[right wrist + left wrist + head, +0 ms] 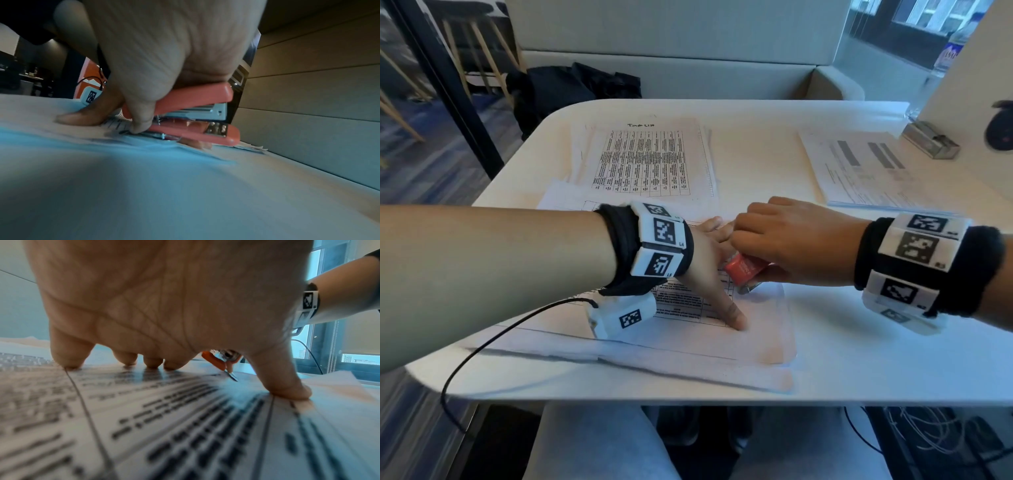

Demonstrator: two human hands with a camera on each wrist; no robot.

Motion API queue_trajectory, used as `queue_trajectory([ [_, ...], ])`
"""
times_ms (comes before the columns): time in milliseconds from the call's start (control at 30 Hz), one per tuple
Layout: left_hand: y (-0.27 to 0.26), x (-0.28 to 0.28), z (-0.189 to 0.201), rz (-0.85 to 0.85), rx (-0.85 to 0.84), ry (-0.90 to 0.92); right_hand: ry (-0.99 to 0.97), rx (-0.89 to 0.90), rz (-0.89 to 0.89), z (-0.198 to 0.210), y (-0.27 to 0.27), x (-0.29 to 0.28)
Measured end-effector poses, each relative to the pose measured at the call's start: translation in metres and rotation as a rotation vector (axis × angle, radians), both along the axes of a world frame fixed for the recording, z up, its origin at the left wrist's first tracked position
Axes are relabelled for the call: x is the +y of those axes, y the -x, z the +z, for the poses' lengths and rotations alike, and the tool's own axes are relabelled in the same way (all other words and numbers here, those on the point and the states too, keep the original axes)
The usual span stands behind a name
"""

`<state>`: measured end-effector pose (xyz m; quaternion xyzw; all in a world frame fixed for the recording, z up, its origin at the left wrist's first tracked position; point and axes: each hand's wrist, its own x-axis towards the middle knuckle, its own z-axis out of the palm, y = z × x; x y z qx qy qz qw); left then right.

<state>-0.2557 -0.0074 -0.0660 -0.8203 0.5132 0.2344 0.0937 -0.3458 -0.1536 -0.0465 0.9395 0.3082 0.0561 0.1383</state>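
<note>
Spreading out under everything was the white rounded tabletop (859,359). On its near half, close to the near edge, lay the loose pile of white printed paper sheets (688,346) that the work was about. Two more stacks sat back by the far edge: a white paper stack topped with a printed grid (650,161) in the middle, and a second white printed stack (859,171) toward the far right corner.

Now the hands! The left hand (709,274) was spread wide on the pile. Its fingertips (68,361) and thumb were splayed and pressing the top sheet flat, gripping nothing. The right hand (787,236) was wrapped tight around the coral-pink plastic stapler (744,269), thumb down its side.

That stapler sat over the pile's right part, just right of the left hand, in the gap between index finger and thumb. Its long axis ran roughly along the near edge, tilted a little. The thin metal tip (233,377) was the low end, aimed at the left thumb and touching the top sheet, while the body rose back into the right palm.

The right hand was the one on it, so the next push looked like its job, with the left only steadying. Whether a staple lay under that tip was too small to tell.
</note>
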Motion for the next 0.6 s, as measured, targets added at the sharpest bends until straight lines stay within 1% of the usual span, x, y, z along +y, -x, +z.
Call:
queue_trajectory([
  [100, 0.000, -0.001, -0.002, -0.006, -0.010, -0.003, 0.040, -0.032, 0.116, 0.004, 0.001, 0.000],
  [133, -0.001, -0.001, -0.002, -0.005, -0.012, -0.006, 0.037, -0.012, 0.124, 0.005, 0.001, 0.000],
  [167, 0.000, 0.000, -0.002, -0.001, -0.011, -0.008, 0.033, 0.029, 0.093, 0.004, 0.002, 0.001],
  [200, 0.000, 0.000, -0.002, 0.005, -0.008, -0.008, 0.011, 0.080, 0.017, 0.004, 0.003, 0.003],
  [300, 0.000, 0.001, -0.001, 0.013, -0.008, -0.013, -0.095, 0.301, -0.433, 0.004, 0.007, 0.007],
  [333, 0.001, 0.001, -0.001, 0.012, -0.009, -0.014, -0.124, 0.364, -0.531, 0.002, 0.007, 0.008],
  [467, 0.001, 0.001, 0.000, 0.019, -0.012, -0.023, -0.185, 0.450, -0.634, 0.002, 0.002, 0.012],
  [600, 0.002, 0.001, 0.001, 0.013, -0.021, -0.027, -0.168, 0.450, -0.693, 0.002, -0.003, 0.018],
])
